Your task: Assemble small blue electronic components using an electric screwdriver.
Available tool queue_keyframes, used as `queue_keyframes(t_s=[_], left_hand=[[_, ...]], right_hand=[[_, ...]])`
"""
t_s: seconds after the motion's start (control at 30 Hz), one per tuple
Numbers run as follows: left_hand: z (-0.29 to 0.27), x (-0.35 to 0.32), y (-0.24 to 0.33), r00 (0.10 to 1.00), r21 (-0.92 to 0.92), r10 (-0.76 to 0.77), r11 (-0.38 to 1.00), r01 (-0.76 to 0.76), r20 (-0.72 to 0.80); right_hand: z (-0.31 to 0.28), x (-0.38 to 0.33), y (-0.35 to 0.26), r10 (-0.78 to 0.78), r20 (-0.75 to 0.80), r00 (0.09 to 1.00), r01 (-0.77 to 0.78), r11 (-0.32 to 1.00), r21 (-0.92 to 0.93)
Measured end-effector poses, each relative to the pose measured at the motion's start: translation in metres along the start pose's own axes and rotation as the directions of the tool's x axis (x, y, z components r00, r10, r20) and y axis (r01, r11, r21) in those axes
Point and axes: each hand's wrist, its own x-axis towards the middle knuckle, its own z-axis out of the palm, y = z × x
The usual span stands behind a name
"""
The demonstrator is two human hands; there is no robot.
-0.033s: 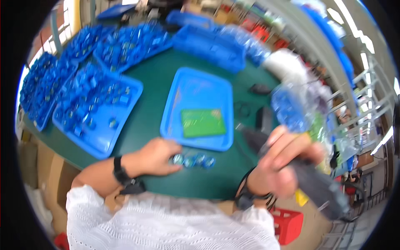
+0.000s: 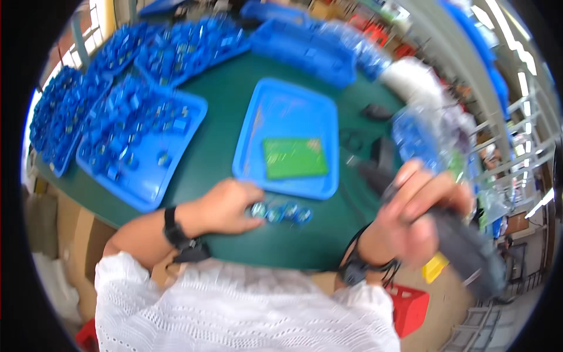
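Observation:
A short row of small, shiny blue parts with round faces [image 2: 287, 213] lies on the green table near its front edge. The thumb and fingers of my left hand [image 2: 231, 205] close on the row's left end. My right hand [image 2: 425, 211], blurred, is wrapped round a long dark grey hand tool [image 2: 469, 252] with a tapered nose, which resembles an electric screwdriver. It is raised at the table's right front, nose toward the table. Just beyond the row is a shallow blue tray [image 2: 249, 141] with a flat green rectangular block [image 2: 295, 158] in it.
On the left, several blue trays [image 2: 153, 196] hold heaps of small blue parts. A deeper blue crate [image 2: 305, 56] stands at the back. Dark objects [image 2: 381, 154] and clear plastic bags [image 2: 413, 138] lie to the right. Below the table's right side is a red crate [image 2: 410, 308].
The whole view has shifted, so the table and trays appear slightly higher and further right. Both hands keep their hold, and the row stays by my left fingers.

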Motion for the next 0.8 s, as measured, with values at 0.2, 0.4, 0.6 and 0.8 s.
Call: queue_keyframes(t_s=[0.2,0.4,0.6,0.8], left_hand=[[0.011,0.004,-0.010,0.996,-0.107,-0.014,0.994,0.005,-0.087],[0.018,-0.006,-0.012,0.991,-0.099,-0.010,0.995,-0.003,-0.132],[0.006,-0.009,-0.003,0.988,0.024,0.108,0.994,-0.106,-0.107],[0.005,-0.004,-0.004,0.971,0.089,0.147,0.987,-0.132,-0.190]], right_hand=[[-0.020,0.016,0.041,0.331,0.136,0.934,-0.355,0.906,0.230],[-0.013,-0.013,0.052,0.403,0.101,0.910,-0.413,0.904,0.111],[-0.012,-0.015,0.060,0.420,0.073,0.905,-0.422,0.907,0.013],[-0.010,-0.029,0.083,0.506,0.066,0.860,-0.510,0.857,0.077]])
